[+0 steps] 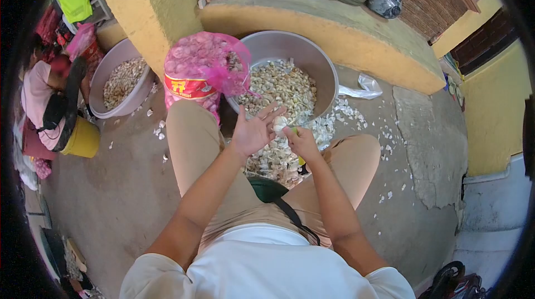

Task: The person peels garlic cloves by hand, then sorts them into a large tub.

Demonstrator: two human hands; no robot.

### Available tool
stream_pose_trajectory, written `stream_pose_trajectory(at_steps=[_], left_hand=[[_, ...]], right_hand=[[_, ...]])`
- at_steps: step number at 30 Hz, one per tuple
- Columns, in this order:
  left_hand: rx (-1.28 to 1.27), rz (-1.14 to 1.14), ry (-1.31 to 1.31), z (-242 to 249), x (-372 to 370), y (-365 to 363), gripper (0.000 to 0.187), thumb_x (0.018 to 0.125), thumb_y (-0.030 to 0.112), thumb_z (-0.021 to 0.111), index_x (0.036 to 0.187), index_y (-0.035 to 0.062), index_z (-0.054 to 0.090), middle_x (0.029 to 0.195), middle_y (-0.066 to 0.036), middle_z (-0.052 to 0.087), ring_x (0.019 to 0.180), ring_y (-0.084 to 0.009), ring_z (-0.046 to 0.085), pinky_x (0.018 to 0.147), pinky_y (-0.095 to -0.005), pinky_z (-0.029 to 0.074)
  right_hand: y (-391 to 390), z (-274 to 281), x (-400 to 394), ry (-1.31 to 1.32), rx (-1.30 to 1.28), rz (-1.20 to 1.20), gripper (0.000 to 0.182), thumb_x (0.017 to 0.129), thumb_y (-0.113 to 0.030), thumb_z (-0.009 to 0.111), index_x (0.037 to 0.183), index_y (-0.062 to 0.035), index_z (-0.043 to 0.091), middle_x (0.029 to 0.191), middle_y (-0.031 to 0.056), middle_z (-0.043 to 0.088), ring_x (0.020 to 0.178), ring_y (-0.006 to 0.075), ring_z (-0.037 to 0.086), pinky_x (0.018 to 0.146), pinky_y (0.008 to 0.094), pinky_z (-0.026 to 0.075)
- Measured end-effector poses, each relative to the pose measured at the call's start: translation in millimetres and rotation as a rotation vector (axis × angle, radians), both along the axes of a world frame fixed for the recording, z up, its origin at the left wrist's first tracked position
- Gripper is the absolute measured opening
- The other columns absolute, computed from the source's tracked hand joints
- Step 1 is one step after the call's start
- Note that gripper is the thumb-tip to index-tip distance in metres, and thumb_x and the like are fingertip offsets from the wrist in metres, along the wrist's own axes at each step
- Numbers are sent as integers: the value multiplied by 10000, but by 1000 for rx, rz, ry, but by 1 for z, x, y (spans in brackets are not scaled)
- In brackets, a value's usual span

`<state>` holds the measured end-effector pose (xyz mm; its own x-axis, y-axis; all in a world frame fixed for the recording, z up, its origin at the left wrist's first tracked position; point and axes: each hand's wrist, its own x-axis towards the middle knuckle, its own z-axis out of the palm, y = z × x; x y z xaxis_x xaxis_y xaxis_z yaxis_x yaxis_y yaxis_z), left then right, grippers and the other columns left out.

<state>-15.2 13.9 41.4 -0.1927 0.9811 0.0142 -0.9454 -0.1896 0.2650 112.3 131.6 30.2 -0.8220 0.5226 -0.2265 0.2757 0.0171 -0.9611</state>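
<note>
My left hand [252,133] is open, palm up, with its fingers spread toward a white garlic bulb [280,125]. The bulb sits between those fingertips and the thumb of my right hand [303,143]. My right hand is closed around a small tool with a green handle [294,130]; its working end is hidden behind the bulb. Beyond both hands stands a large grey tub [329,70] holding many loose garlic cloves [284,84]. Garlic skins [270,161] are heaped between my knees, below my hands.
A pink mesh sack of garlic [195,57] leans against the tub on the left. Farther left, a person [44,87] sits on a yellow bucket [82,138] beside another tub [150,84]. A plastic bag [365,88] and scattered skins lie right. A raised ledge [334,26] runs behind.
</note>
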Motion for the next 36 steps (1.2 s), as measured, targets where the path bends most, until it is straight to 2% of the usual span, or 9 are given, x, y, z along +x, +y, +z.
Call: stream_pose_trajectory(at_steps=[5, 8, 14, 17, 20, 24, 27, 33, 36], left_hand=[[271, -65, -145, 9, -1, -3, 856, 713, 711, 223, 1283, 75, 265, 1339, -126, 237, 1066, -239, 437, 855, -356, 363], [204, 28, -88, 16, -1, -4, 915, 659, 742, 281, 1287, 78, 256, 1339, -140, 227, 1200, -276, 287, 943, -385, 289], [285, 131, -44, 30, 0, -7, 967, 610, 758, 314, 1300, 88, 223, 1354, -144, 182, 1237, -292, 202, 984, -405, 222], [133, 0, -74, 30, -3, -4, 851, 692, 708, 283, 1284, 97, 263, 1331, -128, 240, 1205, -261, 269, 960, -390, 265], [-326, -15, 529, -4, -5, 6, 706, 781, 631, 236, 1239, 105, 341, 1155, -104, 436, 1077, -211, 411, 842, -360, 379], [-360, -259, 602, -16, 6, 4, 605, 836, 566, 193, 1155, 108, 426, 820, -12, 519, 856, -143, 491, 611, -305, 421], [-364, -164, 493, 11, 13, 1, 588, 840, 560, 206, 1127, 106, 447, 853, -9, 514, 841, -136, 479, 600, -284, 416], [-552, 120, 762, -1, 13, 5, 453, 875, 441, 274, 1118, 95, 435, 864, -7, 500, 776, -133, 484, 588, -270, 413], [-649, -3, 793, -3, 18, 3, 348, 875, 356, 328, 1074, 91, 434, 842, -14, 506, 726, -124, 507, 579, -259, 415]], right_hand=[[-2, 14, 3, 79, -229, 1, 306, 818, -290, 534, 683, -17, 564, 452, -23, 399, 382, 52, 352, 345, 209, 265], [-3, 20, 6, 160, -396, -81, 306, 827, -285, 518, 652, -34, 527, 441, -19, 376, 343, 58, 326, 309, 207, 221], [6, 22, 13, 259, -430, -171, 346, 835, -295, 501, 585, -59, 453, 444, -8, 381, 322, 68, 317, 295, 208, 213], [6, 23, 14, 189, -358, -159, 345, 825, -299, 515, 595, -44, 484, 457, -4, 408, 351, 74, 341, 324, 221, 251], [1, 18, 12, -8, 191, -59, 340, 812, -295, 533, 616, -17, 532, 488, 1, 463, 417, 84, 391, 397, 238, 318], [-14, 25, 6, 93, 287, 14, 333, 787, -244, 569, 557, -11, 512, 474, -19, 435, 451, 56, 377, 418, 237, 316], [-15, 16, 3, 83, 297, 26, 303, 776, -237, 583, 594, 0, 535, 469, -17, 415, 462, 58, 355, 427, 245, 313], [-17, 24, 0, 1, 389, -11, 312, 779, -257, 578, 632, 17, 547, 468, -8, 407, 465, 64, 336, 429, 255, 307], [-18, 18, -4, -51, 444, -64, 317, 785, -272, 568, 649, 14, 552, 474, 4, 432, 461, 71, 355, 431, 261, 317]])
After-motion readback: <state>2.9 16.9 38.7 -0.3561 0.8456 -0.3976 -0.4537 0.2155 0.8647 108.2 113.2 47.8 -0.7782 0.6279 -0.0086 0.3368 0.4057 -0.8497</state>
